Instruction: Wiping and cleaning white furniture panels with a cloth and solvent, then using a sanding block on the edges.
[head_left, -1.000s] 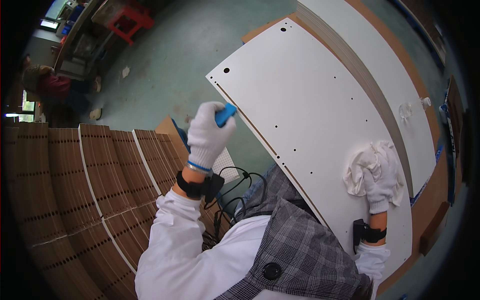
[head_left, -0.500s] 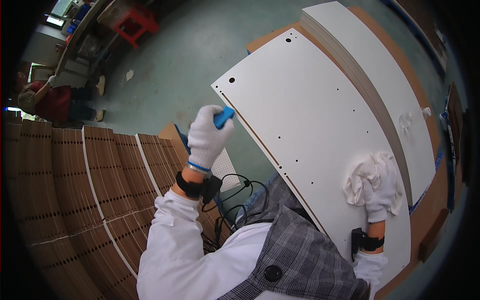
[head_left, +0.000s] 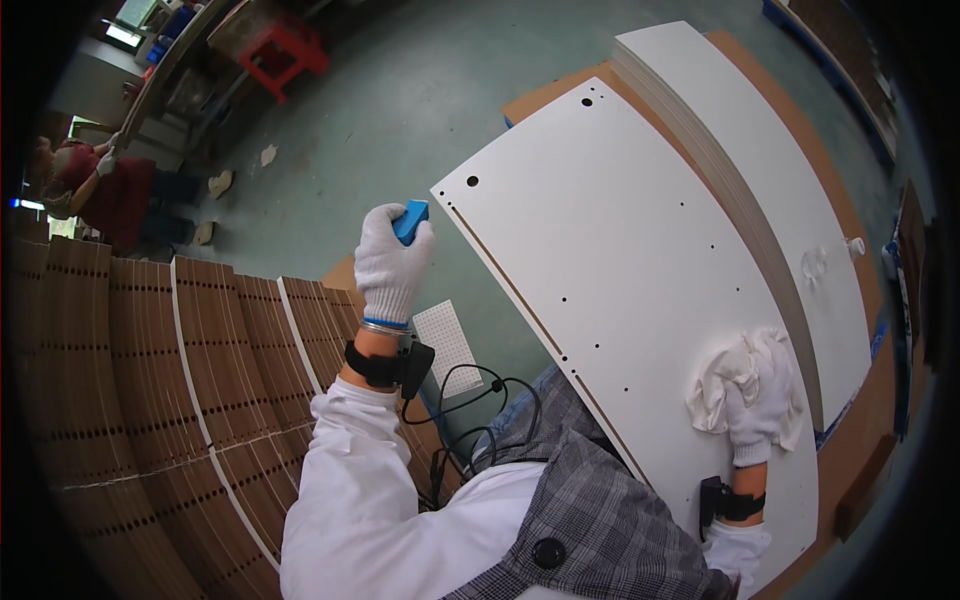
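Note:
A white knit glove covers my left hand [head_left: 392,262], whose fingers are wrapped round a small blue block [head_left: 410,221]. It is held in the air just left of the far left corner of a white drilled panel [head_left: 600,230]. Along that panel's left edge runs a narrow groove, with several dark holes nearby. My right hand [head_left: 758,400], gloved too, presses a crumpled white cloth [head_left: 715,390] onto the panel's right side. Part of the cloth is hidden beneath the glove.
Right of the panel lies a stack of white boards [head_left: 740,130] with a clear plastic bottle [head_left: 815,263] on top. Stacked brown drilled boards [head_left: 150,370] fill the left. Black cables [head_left: 500,385] hang near my waist. A co-worker [head_left: 120,200] stands far left, near a red stool [head_left: 283,55].
My left hand has moved left with the blue block, away from the panel's edge. My right hand stays on the cloth. The whole view has shifted slightly.

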